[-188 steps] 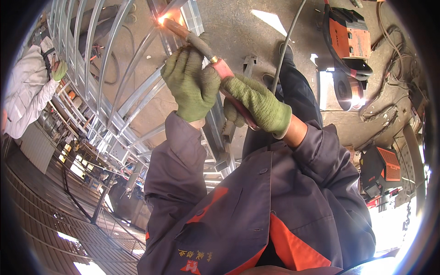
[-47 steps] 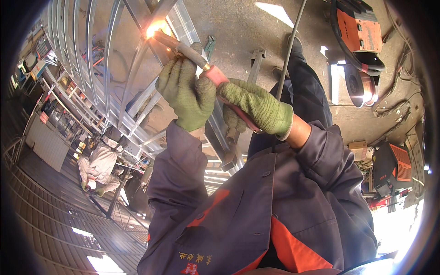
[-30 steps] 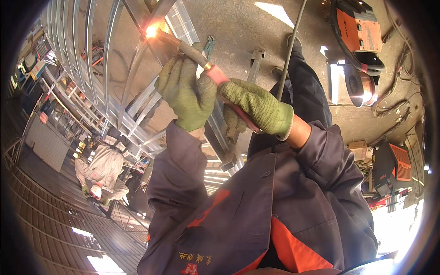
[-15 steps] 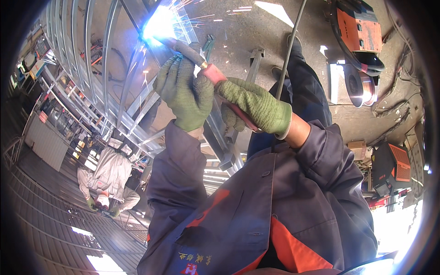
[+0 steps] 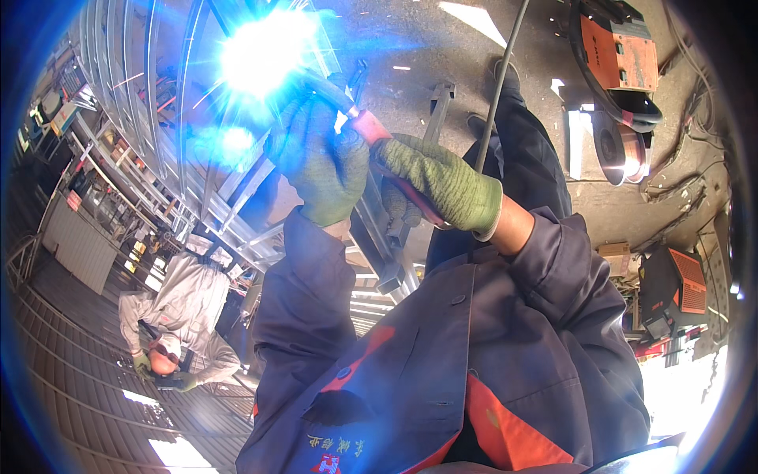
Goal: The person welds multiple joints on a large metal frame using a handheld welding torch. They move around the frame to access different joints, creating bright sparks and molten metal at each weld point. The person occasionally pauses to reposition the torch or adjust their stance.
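My right hand point(image 5: 446, 186), in a green knit glove, is wrapped around the red handle of a welding torch point(image 5: 371, 128). The torch neck runs up and left toward a blinding white-blue arc point(image 5: 268, 51) at the metal frame. Beside the neck is my left hand point(image 5: 320, 162), gloved the same way, its fingers bent and together, its thumb close to the torch handle. Glare washes over its fingertips, so what they grip or press cannot be made out. Grey steel tubes of the frame point(image 5: 379, 245) run beneath both hands.
Curved metal bars point(image 5: 130, 71) fill the upper left. Another person point(image 5: 185, 308) in pale workwear stands beyond, at lower left. An orange-and-black machine point(image 5: 624, 55) with a wire spool point(image 5: 620, 150) sits at right, near cables and a boxy orange-fronted unit point(image 5: 675, 284). A thin grey rod or cable point(image 5: 505, 75) slants past my leg.
The arc has flared much bigger and bluer, hiding the torch tip and the joint. My hands have hardly moved. The other person has shifted, with both gloved hands now by the head.
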